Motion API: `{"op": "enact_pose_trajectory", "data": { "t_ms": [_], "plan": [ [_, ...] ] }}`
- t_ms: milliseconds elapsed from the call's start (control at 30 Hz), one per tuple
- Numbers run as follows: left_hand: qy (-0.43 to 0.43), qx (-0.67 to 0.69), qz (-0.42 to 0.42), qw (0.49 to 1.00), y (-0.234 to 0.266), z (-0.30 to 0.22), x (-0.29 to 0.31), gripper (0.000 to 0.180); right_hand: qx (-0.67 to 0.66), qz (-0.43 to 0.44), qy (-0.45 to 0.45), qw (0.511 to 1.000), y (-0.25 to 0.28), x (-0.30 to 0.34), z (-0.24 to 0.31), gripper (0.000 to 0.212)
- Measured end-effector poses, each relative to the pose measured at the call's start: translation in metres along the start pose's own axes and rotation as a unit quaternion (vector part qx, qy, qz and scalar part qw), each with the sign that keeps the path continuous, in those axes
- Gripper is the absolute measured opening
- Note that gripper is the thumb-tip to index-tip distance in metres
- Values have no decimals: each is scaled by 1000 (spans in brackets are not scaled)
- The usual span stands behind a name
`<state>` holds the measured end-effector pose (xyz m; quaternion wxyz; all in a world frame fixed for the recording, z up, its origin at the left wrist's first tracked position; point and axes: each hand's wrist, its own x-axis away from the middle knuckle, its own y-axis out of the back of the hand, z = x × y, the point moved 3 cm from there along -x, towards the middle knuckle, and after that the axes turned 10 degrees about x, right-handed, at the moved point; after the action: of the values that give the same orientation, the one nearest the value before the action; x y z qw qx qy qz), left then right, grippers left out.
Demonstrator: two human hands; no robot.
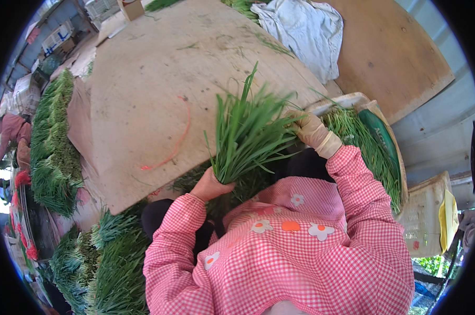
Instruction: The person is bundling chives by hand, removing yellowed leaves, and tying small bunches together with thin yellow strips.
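My bare left hand (212, 185) is wrapped round the base of a bunch of green chives (242, 131). The long flat leaves fan upward and to the right over the board's near edge, and some are blurred. My right hand (312, 131), in a pale thin glove, is at the right side of the bunch. Its fingers are curled in on a few leaves there; the fingertips are partly hidden. Just right of that hand stands a pale crate (403, 181) filled with more chives (363, 142).
A wide wooden board (143, 94) spreads ahead, with a red string (187, 126) and stray leaves on it. A white cloth (305, 34) lies at the far right. Chive piles (53, 142) line the left, with more (119, 262) at lower left. Another person (11, 134) is at far left.
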<state>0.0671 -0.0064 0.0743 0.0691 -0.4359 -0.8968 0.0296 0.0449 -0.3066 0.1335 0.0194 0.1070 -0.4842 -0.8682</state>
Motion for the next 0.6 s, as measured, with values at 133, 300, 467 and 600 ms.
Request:
{"op": "enact_pose_trajectory", "data": {
  "t_ms": [133,300,467,600],
  "plan": [
    [-26,90,-26,995,5,-3,-7,39,31,-78,-132,988,-11,-27,-12,24],
    [-16,99,-15,995,13,4,-13,40,130,-209,-120,962,-7,-53,-50,25],
    [9,151,-17,988,22,7,-5,44,-64,-229,-230,944,58,-50,-84,24],
    [27,229,-18,973,18,5,-13,45,-38,-103,-68,992,33,-34,-21,15]
  ]
}}
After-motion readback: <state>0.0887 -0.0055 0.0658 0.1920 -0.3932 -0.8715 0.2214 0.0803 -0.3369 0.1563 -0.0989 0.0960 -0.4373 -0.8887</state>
